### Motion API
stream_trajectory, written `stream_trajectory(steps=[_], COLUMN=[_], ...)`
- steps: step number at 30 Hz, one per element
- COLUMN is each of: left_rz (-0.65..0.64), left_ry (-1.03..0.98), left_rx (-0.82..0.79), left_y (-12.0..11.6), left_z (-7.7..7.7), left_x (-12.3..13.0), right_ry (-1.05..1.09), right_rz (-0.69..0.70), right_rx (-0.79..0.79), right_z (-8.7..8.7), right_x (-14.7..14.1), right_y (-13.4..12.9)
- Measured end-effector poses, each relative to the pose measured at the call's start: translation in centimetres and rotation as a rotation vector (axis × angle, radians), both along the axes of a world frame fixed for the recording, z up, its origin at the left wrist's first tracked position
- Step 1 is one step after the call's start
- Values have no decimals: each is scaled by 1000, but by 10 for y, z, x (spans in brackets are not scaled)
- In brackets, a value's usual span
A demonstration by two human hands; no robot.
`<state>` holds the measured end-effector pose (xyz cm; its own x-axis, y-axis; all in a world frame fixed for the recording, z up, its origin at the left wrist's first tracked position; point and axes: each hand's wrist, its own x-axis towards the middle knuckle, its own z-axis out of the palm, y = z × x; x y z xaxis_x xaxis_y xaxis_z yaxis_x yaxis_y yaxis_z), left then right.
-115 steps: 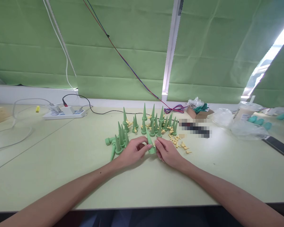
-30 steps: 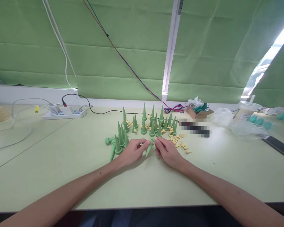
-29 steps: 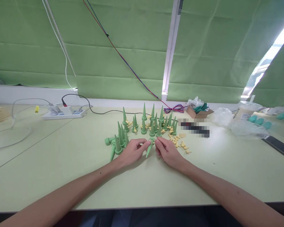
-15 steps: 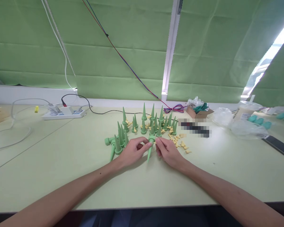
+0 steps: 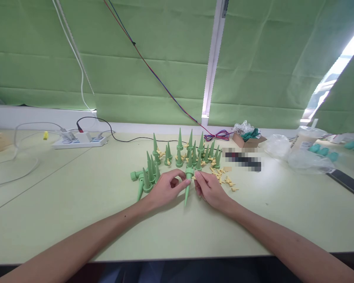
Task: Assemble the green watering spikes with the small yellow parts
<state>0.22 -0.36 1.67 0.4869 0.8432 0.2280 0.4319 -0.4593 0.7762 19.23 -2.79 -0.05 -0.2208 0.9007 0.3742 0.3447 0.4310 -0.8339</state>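
Observation:
My left hand grips a green spike by its collar, thumb across it, with the tip pointing down toward me. At the right side of that collar, my right hand pinches a small yellow piece, mostly hidden by the fingers. Beyond both hands stand several green spikes, points up, some with yellow pieces at their bases. A few more green spikes lie or stand left of my left hand. Loose yellow pieces are scattered to the right of my right hand.
A white power strip with cables sits at the back left. At the back right are a small cardboard box, plastic bags, a lidded cup and a phone. A blurred dark object lies nearer the middle.
The held green spike has tilted slightly, its tip shifting a little right and toward me. Both hands stay almost in place.

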Motion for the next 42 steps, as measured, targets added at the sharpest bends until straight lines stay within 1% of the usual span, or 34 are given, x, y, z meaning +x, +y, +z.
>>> stream_trajectory(steps=[9,21,26,30,33,38,42], left_rz=[3,-6,-12,-21,-28,-7,30], left_ry=[-9,-19,-35,-54,-76,-63,-47], left_rx=[31,14,15,34,57,71,70], left_y=[2,2,2,1,0,0,-1], left_z=[-2,-4,-3,-2,-3,-5,-3], left_x=[1,0,0,0,0,1,2], right_ry=[1,7,71,202,261,276,259], right_rz=[0,8,18,61,91,66,34], right_rx=[20,26,-64,-190,-248,-227,-181], right_z=[0,1,-1,-3,-3,-2,-1], right_x=[0,0,0,-1,-1,-3,-4], right_y=[1,0,1,3,4,3,2])
